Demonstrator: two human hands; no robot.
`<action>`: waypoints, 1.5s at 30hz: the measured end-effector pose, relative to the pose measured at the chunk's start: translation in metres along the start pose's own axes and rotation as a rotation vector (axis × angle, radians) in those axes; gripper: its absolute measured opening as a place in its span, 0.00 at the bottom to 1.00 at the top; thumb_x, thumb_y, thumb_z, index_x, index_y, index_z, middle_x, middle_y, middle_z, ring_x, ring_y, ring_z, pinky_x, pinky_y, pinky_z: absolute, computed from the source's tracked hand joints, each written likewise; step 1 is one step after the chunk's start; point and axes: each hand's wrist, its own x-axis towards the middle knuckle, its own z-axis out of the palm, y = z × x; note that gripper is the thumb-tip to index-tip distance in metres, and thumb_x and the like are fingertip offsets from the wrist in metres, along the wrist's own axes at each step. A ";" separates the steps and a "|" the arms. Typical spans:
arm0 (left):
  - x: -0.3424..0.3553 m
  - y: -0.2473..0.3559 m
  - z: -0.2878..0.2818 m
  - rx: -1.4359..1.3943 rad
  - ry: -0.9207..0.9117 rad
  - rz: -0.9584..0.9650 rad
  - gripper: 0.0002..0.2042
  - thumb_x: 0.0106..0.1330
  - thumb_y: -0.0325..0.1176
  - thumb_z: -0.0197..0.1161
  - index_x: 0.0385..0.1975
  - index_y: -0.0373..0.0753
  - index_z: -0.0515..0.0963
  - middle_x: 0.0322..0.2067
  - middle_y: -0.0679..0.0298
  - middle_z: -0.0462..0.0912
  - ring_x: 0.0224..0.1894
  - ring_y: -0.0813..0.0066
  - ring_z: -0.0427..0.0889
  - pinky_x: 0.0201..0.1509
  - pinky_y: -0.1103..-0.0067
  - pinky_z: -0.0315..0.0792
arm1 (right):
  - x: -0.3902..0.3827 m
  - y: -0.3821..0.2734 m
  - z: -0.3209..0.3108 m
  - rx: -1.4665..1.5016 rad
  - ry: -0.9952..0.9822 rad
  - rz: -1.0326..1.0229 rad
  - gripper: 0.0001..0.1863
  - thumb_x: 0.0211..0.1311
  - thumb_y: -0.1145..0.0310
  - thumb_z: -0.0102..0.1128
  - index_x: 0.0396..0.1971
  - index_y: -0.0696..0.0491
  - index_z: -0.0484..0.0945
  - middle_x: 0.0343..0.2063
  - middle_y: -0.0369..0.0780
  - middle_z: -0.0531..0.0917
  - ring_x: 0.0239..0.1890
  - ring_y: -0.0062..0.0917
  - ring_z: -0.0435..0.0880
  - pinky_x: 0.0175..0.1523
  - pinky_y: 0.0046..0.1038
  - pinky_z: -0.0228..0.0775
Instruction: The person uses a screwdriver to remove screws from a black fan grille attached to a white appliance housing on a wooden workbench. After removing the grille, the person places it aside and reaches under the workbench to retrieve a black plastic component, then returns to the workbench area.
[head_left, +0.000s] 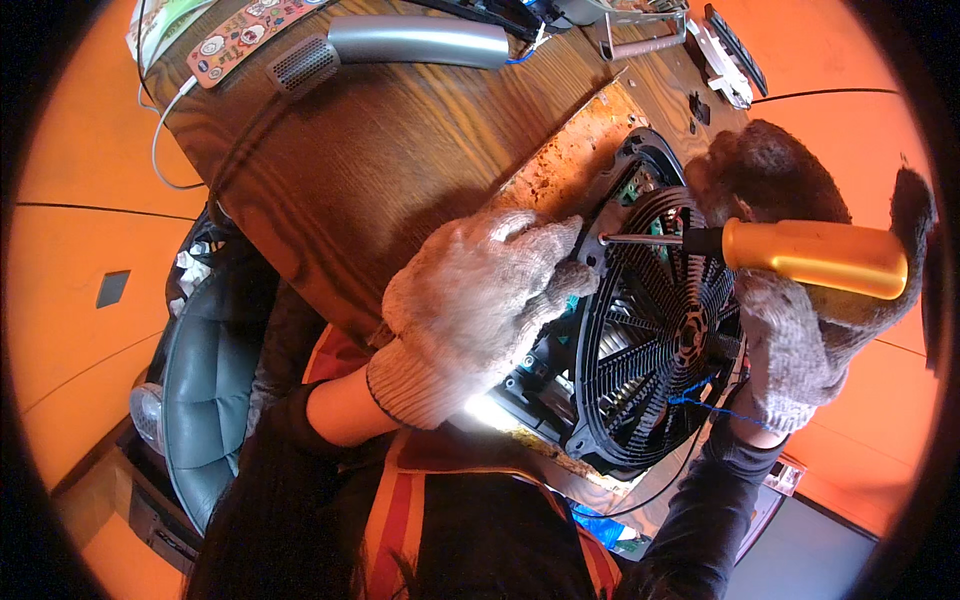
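Note:
My left hand (470, 310), in a pale knitted glove, has its fingers curled at the left edge of a black fan with a grille (655, 340); what they grip is hidden. My right hand (785, 350), gloved and darker at the fingers, is closed on a yellow-handled screwdriver (810, 255). The screwdriver's shaft runs leftward to a mounting tab near the fan's upper left. Behind the fan lies an opened device with circuit boards (633, 190), on a rusty, stained plate (575, 140). A blue wire crosses the grille's lower right.
The wooden table (300, 180) carries a silver tube (415, 42), a pink strip with stickers (235, 45), a metal bracket (645, 40) and small white-and-black parts (725, 60) along its back. A dark padded chair (205, 380) stands left, beside an orange floor (80, 280).

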 end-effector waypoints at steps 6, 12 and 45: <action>0.000 -0.008 0.004 0.065 0.020 0.099 0.18 0.62 0.47 0.63 0.44 0.39 0.80 0.32 0.58 0.80 0.33 0.59 0.80 0.36 0.66 0.74 | 0.006 -0.009 -0.014 -0.389 0.093 -0.074 0.37 0.52 0.74 0.68 0.63 0.58 0.62 0.40 0.55 0.82 0.37 0.38 0.85 0.46 0.36 0.81; 0.000 -0.004 0.001 0.028 -0.004 0.044 0.18 0.59 0.42 0.66 0.45 0.39 0.81 0.35 0.55 0.81 0.37 0.54 0.80 0.42 0.66 0.74 | 0.017 -0.027 -0.031 -0.437 -0.114 0.031 0.29 0.54 0.71 0.66 0.58 0.58 0.70 0.39 0.47 0.83 0.38 0.31 0.85 0.44 0.29 0.80; -0.004 -0.004 0.003 0.121 0.030 0.101 0.15 0.68 0.50 0.55 0.40 0.45 0.78 0.29 0.59 0.77 0.32 0.56 0.79 0.33 0.63 0.71 | 0.032 -0.080 -0.018 -0.913 -0.548 0.063 0.10 0.57 0.64 0.68 0.36 0.50 0.80 0.24 0.36 0.83 0.23 0.28 0.85 0.27 0.25 0.74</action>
